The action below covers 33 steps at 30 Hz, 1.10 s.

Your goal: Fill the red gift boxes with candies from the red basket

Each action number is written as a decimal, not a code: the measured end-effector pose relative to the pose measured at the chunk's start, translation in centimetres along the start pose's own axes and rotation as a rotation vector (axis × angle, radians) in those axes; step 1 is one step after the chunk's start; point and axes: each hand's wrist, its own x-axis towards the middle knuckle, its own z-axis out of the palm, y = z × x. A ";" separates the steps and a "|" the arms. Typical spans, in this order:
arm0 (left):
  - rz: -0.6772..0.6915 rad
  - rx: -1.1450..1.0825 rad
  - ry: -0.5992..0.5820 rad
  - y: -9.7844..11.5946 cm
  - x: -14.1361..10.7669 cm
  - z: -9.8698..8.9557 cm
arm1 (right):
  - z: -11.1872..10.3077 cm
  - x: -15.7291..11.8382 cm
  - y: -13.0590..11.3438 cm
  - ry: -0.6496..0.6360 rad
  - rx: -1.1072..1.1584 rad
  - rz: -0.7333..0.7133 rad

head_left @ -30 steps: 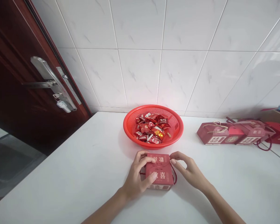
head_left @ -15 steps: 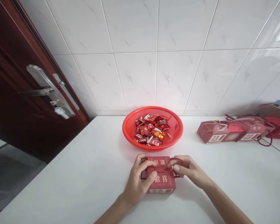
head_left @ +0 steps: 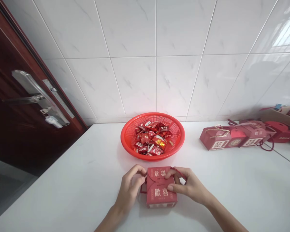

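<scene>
A small red box (head_left: 161, 195) with pale lettering stands closed on the white table, its two top flaps meeting in the middle. Dark red cord shows at both of its sides. My right hand (head_left: 187, 184) rests on the box's right side, thumb and fingers on the top, with the red cord looped over its fingers. My left hand (head_left: 131, 185) is at the left side, fingertips curled together by the cord there; whether they grip it is hard to make out. Behind the box sits a red plastic basket (head_left: 152, 158) holding several wrapped candies (head_left: 145, 138).
Several red gift boxes (head_left: 234, 138) with cord handles stand in a row at the back right, near an open carton (head_left: 277, 116). A tiled wall (head_left: 135, 87) rises behind the white table (head_left: 82, 180). A dark red door (head_left: 12, 129) is on the left.
My left hand has come off the box's top to its left side. The fingers of my right hand have moved farther onto the top. The whole view has shifted slightly.
</scene>
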 end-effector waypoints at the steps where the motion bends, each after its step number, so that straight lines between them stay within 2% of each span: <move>1: -0.048 -0.043 -0.039 0.1 0.1 0.0 | 0.0 0.0 0.1 0.001 0.002 0.000; 4: -0.150 -0.152 -0.123 0.5 0.2 0.0 | 0.1 -0.2 0.2 0.002 0.003 -0.008; 9: -0.201 -0.267 -0.204 1.1 0.4 -0.2 | -0.1 -0.4 0.5 0.017 0.054 -0.003; 14: -0.312 -0.431 -0.141 1.4 0.7 -0.6 | 0.4 -0.6 1.1 0.038 0.080 -0.003; 18: -0.412 -0.477 -0.135 1.5 0.9 -1.1 | 2.1 -0.7 2.3 0.126 0.147 -0.003; 22: -0.383 -0.361 -0.206 1.6 1.0 -1.9 | 3.6 -0.6 3.6 0.194 0.203 -0.019; 27: -0.354 -0.326 -0.324 1.6 1.0 -2.8 | 3.9 -0.4 4.2 0.213 0.190 -0.044; 33: -0.252 -0.411 -0.289 2.2 1.0 -3.4 | 3.6 -0.4 3.6 0.194 0.148 -0.055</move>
